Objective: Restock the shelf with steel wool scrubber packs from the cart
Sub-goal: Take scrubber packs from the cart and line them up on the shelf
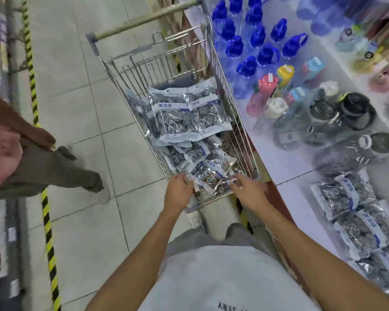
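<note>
A white shelf (285,162) carrying bottles (252,48) and some scrubber packs (355,212) flanks the wire cart (213,63) heaped with more packs (184,115), where left hand (179,190) and right hand (248,190), apart, grasp the nearest pack (211,176).

From where I watch, the cart (213,63) is open on top, so I can reach straight down to the packs (189,115), but its wire walls close it at nine and three o'clock. At three o'clock the shelf (285,162) is crowded with bottles (256,41), bare only near its front edge. A passer-by's leg (61,171) stands at nine o'clock on the floor (76,86).
</note>
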{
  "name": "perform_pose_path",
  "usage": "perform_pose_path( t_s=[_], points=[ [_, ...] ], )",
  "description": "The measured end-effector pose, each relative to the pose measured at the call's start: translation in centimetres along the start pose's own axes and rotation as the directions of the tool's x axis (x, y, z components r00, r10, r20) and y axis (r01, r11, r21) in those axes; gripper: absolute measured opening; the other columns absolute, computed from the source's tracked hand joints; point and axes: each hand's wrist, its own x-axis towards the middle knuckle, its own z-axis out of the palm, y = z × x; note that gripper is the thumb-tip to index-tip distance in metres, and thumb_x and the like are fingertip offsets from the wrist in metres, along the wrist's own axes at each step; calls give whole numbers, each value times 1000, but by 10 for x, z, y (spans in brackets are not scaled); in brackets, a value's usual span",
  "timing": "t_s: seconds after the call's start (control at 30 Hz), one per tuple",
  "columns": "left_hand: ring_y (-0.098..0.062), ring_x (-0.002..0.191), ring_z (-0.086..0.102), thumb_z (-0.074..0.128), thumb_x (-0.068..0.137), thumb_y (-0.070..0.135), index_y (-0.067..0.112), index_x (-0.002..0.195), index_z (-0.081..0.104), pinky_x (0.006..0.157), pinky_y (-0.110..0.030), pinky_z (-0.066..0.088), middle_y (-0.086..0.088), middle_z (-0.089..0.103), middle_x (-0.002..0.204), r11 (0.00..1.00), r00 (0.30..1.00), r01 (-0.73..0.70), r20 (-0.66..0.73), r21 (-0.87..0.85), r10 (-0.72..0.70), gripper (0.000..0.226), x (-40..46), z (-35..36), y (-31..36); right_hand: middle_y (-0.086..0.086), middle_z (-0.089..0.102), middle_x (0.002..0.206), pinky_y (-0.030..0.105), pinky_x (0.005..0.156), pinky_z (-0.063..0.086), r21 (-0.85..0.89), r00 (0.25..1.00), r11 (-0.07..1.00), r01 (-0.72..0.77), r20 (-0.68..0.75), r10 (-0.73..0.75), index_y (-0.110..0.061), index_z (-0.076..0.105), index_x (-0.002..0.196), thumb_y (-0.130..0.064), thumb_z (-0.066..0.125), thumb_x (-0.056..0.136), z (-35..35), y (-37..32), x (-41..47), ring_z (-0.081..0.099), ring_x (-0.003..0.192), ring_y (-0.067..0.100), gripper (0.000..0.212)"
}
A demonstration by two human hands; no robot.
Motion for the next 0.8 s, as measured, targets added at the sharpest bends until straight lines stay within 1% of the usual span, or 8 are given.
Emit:
perform_pose_path(
  t_s=[0.13,0.2,0.27,0.33,0.4,0.53,0.73,0.8],
  points=[
    [-22,97,65,60,103,30,3,142,57,76,-27,45,-11,66,116,980,990,138,50,-146,-132,48,56,-8,3,2,66,126,32,87,45,254,987,955,-152,-8,160,-17,54,143,-45,57,104,19,-14,39,65,105,18,48],
    [-27,99,64,62,102,30,3,143,56,80,-30,47,-13,67,121,930,964,267,94,-253,-251,49,85,-6,3,-6,60,121,29,80,45,319,970,918,-235,11,244,-16,53,143,-42,59,103,28,-15,61,60,92,7,48],
    [-33,115,64,64,102,31,3,146,52,98,-41,52,-17,64,135,850,922,387,151,-356,-356,53,115,1,0,-9,49,114,27,84,44,356,944,877,-321,51,325,-11,51,145,-39,61,103,39,-10,85,53,91,7,52],
    [-36,130,57,67,101,29,2,147,49,113,-50,46,-17,57,145,756,875,483,208,-441,-437,57,145,8,-3,-7,53,109,29,79,49,412,903,808,-420,100,418,-10,51,146,-38,66,100,48,-2,112,56,87,11,56],
    [-35,130,57,69,99,25,3,143,51,113,-50,47,-15,59,141,660,832,549,262,-512,-489,53,173,15,-8,1,58,108,32,69,50,474,853,718,-510,170,494,-11,50,145,-39,71,96,57,8,136,57,80,14,60],
    [-33,119,63,73,95,19,4,135,53,106,-50,53,-14,65,129,517,770,622,343,-588,-538,48,216,35,-21,12,58,133,48,104,50,545,755,549,-633,282,591,-8,49,143,-32,75,93,82,30,180,58,117,30,62],
    [-28,107,71,68,97,10,8,139,52,96,-51,59,-14,70,124,331,719,633,374,-699,-586,44,250,58,-40,12,52,144,54,110,46,559,704,453,-695,400,587,-11,47,146,-36,77,90,111,49,217,54,124,33,69],
    [-29,110,71,70,97,11,11,136,56,96,-53,59,-13,71,124,309,721,621,371,-720,-585,42,255,62,-42,11,55,141,52,106,49,577,695,424,-699,406,593,-10,52,140,-33,78,90,116,51,225,54,126,30,61]
  ],
)
